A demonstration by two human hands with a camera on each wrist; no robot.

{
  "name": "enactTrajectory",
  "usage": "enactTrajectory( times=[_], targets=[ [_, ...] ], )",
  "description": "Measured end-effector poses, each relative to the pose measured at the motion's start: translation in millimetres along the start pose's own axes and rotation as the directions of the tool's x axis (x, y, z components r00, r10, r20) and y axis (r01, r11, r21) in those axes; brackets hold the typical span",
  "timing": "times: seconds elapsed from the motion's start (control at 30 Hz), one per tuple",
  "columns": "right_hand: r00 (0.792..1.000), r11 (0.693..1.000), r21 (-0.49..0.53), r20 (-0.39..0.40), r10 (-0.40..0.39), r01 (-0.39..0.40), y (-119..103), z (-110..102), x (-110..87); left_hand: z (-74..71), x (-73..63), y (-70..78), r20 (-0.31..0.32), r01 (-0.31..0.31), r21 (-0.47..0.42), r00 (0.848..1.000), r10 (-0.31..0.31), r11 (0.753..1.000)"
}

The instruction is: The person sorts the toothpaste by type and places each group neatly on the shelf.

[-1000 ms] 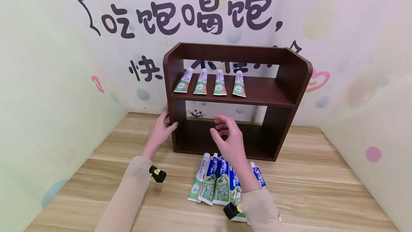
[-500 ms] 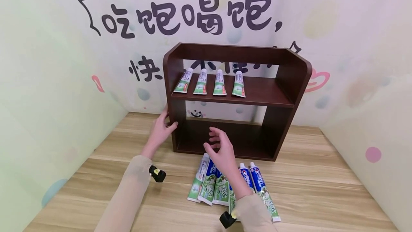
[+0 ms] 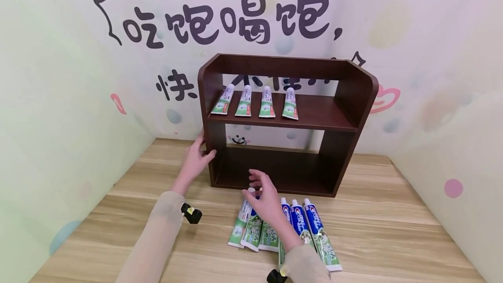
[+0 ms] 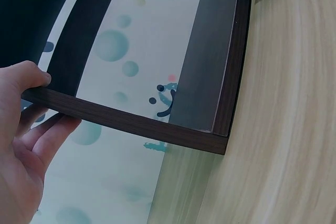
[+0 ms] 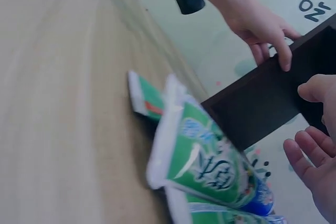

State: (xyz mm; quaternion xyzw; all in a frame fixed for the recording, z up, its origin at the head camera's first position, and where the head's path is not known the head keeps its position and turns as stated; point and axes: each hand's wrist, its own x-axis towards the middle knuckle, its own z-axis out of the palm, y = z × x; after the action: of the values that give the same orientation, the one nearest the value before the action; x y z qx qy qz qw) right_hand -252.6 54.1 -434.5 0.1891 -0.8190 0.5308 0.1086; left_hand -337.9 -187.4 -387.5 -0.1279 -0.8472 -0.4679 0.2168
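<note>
My left hand (image 3: pixel 193 161) grips the left side panel of a dark brown wooden shelf (image 3: pixel 322 109). In the left wrist view, the thumb lies on one side of the panel (image 4: pixel 147 125) and the fingers on the other. Over the row of toothpaste tubes in front of the shelf hovers my right hand (image 3: pixel 266 196), fingers loosely bent and holding nothing. That row has a white-and-green toothpaste tube (image 3: pixel 239 229) at its left end and several blue-and-green toothpaste tubes (image 3: pixel 324 246). The right hand and forearm partly cover some of them.
Several white-and-green toothpaste tubes (image 3: pixel 244 103) lie side by side on the upper board, towards its left. The shelf stands on a wood-grain table (image 3: pixel 385 226), close to a patterned back wall (image 3: pixel 165 51) with dark lettering. Side walls close in left and right.
My right hand has come down and left from before the lower compartment to above the left part of the tube row, uncovering the tubes at the right. The left hand stays on the panel.
</note>
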Motion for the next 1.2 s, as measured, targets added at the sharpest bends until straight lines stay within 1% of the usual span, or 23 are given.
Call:
enactTrajectory(
  times=[0.1, 0.27, 0.37, 0.43, 0.53, 0.67, 0.9, 1.03, 1.2],
  targets=[
    [0.999, 1.0, 0.02, 0.046, 0.004, -0.005, 3.3, 5.2, -5.4, -0.5, -0.8, -1.3, -0.003, -0.002, 0.01, 1.0, 0.002, 1.0],
    [0.992, 0.997, 0.072, 0.119, 0.03, -0.038, 5.0, 13.8, -12.5, -1.0, -2.1, -2.4, -0.017, -0.002, 0.025, 1.0, 0.002, 1.0],
    [0.989, 0.997, 0.06, 0.138, 0.046, -0.054, 3.9, 17.0, -16.0, -1.1, -2.3, -2.4, -0.021, -0.001, 0.029, 1.0, 0.002, 1.0],
    [0.988, 0.997, 0.027, 0.144, 0.063, -0.068, 3.4, 18.1, -18.0, -1.1, -2.3, -2.2, -0.025, -0.003, 0.029, 1.0, 0.004, 1.0],
    [0.985, 0.997, -0.051, 0.158, 0.068, -0.061, 4.1, 17.6, -19.7, -1.0, -2.2, -2.0, -0.026, -0.01, 0.022, 1.0, 0.011, 1.0],
    [0.977, 0.988, -0.145, 0.195, 0.088, -0.06, 7.2, 14.2, -21.6, -0.6, -1.8, -2.9, -0.022, -0.022, 0.014, 0.999, 0.023, 1.0],
    [0.965, 0.973, -0.194, 0.207, 0.162, -0.122, 11.6, 2.5, -20.6, -0.4, -0.9, -2.2, -0.019, -0.023, 0.018, 1.0, 0.023, 1.0],
    [0.956, 0.966, -0.214, 0.222, 0.19, -0.142, 12.1, -1.0, -18.6, -0.4, -1.0, -1.9, -0.01, -0.017, 0.016, 1.0, 0.018, 1.0],
    [0.951, 0.949, -0.264, 0.208, 0.231, -0.173, 9.2, -2.1, -17.4, -0.7, -1.4, -1.5, -0.009, -0.013, 0.015, 1.0, 0.013, 1.0]
  ],
)
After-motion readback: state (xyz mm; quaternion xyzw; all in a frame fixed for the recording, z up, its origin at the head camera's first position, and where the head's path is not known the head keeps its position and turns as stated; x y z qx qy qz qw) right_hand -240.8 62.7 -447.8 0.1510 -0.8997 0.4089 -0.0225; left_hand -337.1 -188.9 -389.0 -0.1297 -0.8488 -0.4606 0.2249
